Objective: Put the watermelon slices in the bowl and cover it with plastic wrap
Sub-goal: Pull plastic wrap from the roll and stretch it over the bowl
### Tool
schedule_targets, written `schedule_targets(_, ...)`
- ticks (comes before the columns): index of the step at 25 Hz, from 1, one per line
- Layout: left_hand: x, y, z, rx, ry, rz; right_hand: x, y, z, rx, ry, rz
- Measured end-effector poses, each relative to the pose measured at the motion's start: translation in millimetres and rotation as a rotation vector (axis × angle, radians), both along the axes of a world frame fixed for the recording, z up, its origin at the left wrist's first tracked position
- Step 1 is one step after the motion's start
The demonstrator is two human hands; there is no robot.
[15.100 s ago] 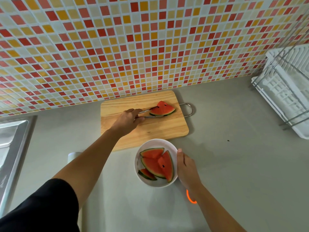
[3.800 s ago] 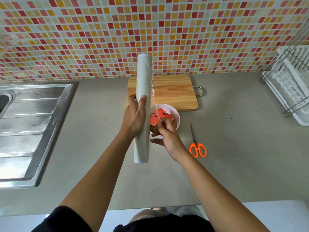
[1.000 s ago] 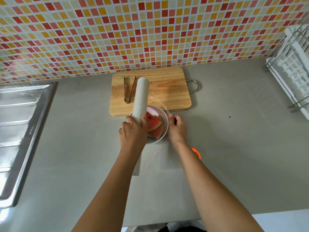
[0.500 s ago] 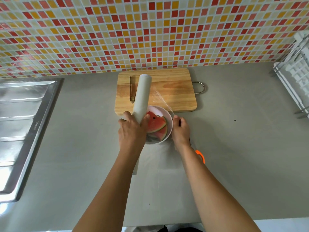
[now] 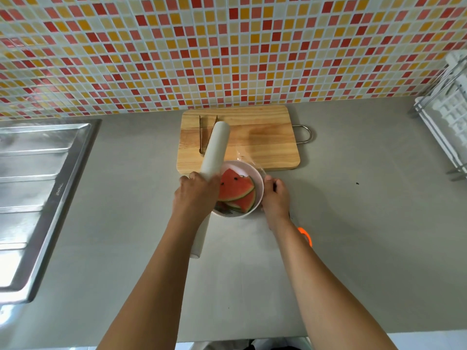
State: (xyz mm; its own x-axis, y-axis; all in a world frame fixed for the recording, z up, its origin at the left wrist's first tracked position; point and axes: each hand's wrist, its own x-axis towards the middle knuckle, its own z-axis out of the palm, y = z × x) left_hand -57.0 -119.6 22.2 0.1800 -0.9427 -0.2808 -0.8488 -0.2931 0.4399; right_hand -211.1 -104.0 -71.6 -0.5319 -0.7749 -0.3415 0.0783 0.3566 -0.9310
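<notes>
1. Cutting board (image 5: pixel 265 145): pale wood with visible grain, metal wire handle.
2. Table (image 5: pixel 366 236): smooth, matt grey.
3. Sink (image 5: pixel 38 188): shiny brushed metal.
4. Plastic wrap (image 5: pixel 246 157): clear, glossy film.
5. Wall tiles (image 5: pixel 227 46): glossy mosaic.

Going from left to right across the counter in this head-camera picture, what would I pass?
Steel sink → left hand gripping the wrap roll → bowl of watermelon slices → right hand pinching the wrap film → orange scissors handle → white dish rack.
</notes>
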Motion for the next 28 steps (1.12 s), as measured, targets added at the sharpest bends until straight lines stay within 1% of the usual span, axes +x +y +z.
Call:
schedule_targets(2,8.5,2.2,-1.1,0.013,0.012,0.044,-0.9,0.2,1.1,0.004,0.023,0.004)
schedule_targets(5,15.1,8.0,-6.8,-0.036,0.083,0.106,-0.9,0.1,0.8,0.016,0.046,0.010)
schedule_targets(7,16.3,12.6,-12.0,-0.053,0.131,0.107,-1.7,-0.9,-0.1,0.033,0.049,0.011)
schedule_targets(10,19.3,17.1,-18.4,-0.033,0.234,0.109,-4.0,-1.9,-2.2,0.053,0.057,0.020)
schedule_targets(13,23.4,17.5,-19.5,0.034,0.300,0.149,-5.7,0.9,-4.4,0.060,0.049,0.031)
schedule_targets(15,26.8,16.3,-20.4,0.057,0.267,0.144,-5.7,3.4,-5.1,0.056,0.042,0.039)
schedule_targets(19,31.4,14.0,-23.0,0.018,0.104,0.126,-5.2,3.1,-5.1,0.046,0.057,0.038)
schedule_targets(22,36.2,14.2,-25.7,0.003,0.077,0.144,-4.9,2.5,-5.2,0.045,0.029,0.031)
schedule_targets(25,39.2,16.1,-30.9,0.018,0.117,0.156,-4.3,2.6,-6.4,0.035,0.020,0.024)
schedule_targets(28,39.2,19.7,-37.1,0.022,0.274,0.194,-3.9,1.7,-6.6,0.035,0.037,0.023)
